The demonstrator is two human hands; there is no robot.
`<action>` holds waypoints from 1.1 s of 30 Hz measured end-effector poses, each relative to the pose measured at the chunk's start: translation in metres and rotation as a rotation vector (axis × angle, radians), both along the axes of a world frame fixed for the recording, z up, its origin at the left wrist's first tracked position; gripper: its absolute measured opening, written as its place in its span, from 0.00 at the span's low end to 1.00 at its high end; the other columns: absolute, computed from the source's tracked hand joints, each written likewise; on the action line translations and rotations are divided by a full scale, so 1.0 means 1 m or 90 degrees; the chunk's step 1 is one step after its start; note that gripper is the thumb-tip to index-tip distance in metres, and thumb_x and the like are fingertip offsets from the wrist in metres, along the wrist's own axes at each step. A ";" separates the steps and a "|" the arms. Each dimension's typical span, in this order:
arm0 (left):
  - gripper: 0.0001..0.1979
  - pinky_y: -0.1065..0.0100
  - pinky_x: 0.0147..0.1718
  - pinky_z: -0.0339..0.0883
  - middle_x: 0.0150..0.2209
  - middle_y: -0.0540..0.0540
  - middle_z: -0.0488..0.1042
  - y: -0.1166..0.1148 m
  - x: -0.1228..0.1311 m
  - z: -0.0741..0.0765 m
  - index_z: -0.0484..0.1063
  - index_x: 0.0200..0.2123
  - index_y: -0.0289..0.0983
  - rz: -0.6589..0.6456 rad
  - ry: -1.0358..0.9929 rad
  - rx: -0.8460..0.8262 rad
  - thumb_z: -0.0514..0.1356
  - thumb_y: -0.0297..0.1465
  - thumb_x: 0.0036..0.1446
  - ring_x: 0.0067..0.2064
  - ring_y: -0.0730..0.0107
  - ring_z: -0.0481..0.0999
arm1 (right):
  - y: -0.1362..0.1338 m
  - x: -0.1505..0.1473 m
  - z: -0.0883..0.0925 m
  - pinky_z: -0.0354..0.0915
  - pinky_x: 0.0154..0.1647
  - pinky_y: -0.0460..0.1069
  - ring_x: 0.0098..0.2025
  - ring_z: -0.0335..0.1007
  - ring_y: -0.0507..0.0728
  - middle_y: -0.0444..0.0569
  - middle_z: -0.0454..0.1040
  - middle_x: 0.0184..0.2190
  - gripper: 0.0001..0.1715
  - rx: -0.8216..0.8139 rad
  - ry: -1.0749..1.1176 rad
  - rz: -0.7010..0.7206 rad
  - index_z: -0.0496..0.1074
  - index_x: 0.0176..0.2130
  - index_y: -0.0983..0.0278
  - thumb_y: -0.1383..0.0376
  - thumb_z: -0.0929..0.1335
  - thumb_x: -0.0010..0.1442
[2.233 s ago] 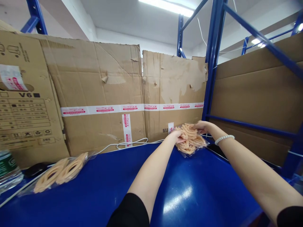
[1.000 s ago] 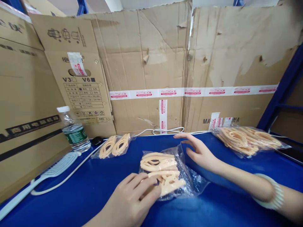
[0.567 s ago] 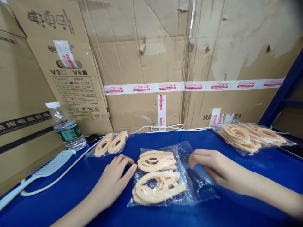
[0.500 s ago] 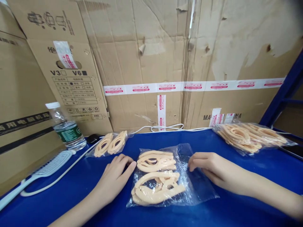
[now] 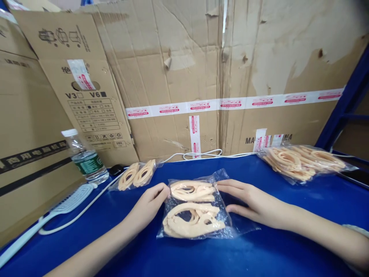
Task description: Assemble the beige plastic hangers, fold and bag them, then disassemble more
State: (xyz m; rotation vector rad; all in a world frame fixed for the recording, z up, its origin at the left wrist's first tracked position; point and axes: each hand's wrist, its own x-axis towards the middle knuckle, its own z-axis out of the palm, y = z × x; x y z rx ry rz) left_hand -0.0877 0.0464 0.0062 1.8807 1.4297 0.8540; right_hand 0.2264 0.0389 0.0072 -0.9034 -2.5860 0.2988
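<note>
A clear plastic bag [image 5: 226, 213] lies on the blue table in front of me. In it are two stacks of beige curved plastic pieces [image 5: 193, 225] that look like folding hangers, one behind the other. My left hand [image 5: 154, 198] is closed at the bag's upper left edge, thumb and fingers pinching the film. From the other side, my right hand [image 5: 250, 202] reaches over the bag's loose right end, fingers stretched and thumb apart. Its fingertips touch the film beside the far stack.
A smaller bag of beige pieces [image 5: 137, 175] and a fuller one [image 5: 302, 161] lie farther back. At left are a water bottle [image 5: 89, 163], a pale hairbrush [image 5: 72, 198] and a black mouse [image 5: 115, 169]. A white cable [image 5: 201, 154] runs along the cardboard wall [image 5: 173, 84].
My left hand has closed on the bag's left edge. My right hand has moved left, its fingers straightening over the bag's right side. The bag has shifted slightly away from me.
</note>
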 end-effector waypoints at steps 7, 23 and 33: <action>0.17 0.73 0.25 0.59 0.25 0.54 0.58 0.016 0.032 0.031 0.59 0.25 0.39 -0.018 -0.148 0.002 0.54 0.46 0.54 0.26 0.72 0.60 | 0.007 0.006 -0.009 0.52 0.68 0.62 0.68 0.52 0.64 0.59 0.56 0.67 0.37 -0.060 0.056 -0.072 0.55 0.66 0.67 0.49 0.60 0.68; 0.12 0.66 0.35 0.71 0.31 0.48 0.72 0.025 0.061 0.088 0.67 0.28 0.39 -0.084 -0.202 0.041 0.58 0.41 0.55 0.35 0.66 0.73 | 0.014 0.008 -0.012 0.36 0.70 0.64 0.72 0.33 0.62 0.51 0.41 0.72 0.40 -0.169 0.099 -0.068 0.46 0.70 0.61 0.45 0.55 0.68; 0.13 0.68 0.30 0.67 0.29 0.48 0.73 0.022 0.029 0.119 0.67 0.29 0.38 -0.015 -0.130 0.177 0.56 0.42 0.58 0.31 0.67 0.72 | 0.009 0.005 -0.016 0.41 0.67 0.70 0.72 0.32 0.68 0.56 0.39 0.72 0.43 -0.069 -0.049 -0.102 0.42 0.70 0.58 0.42 0.56 0.66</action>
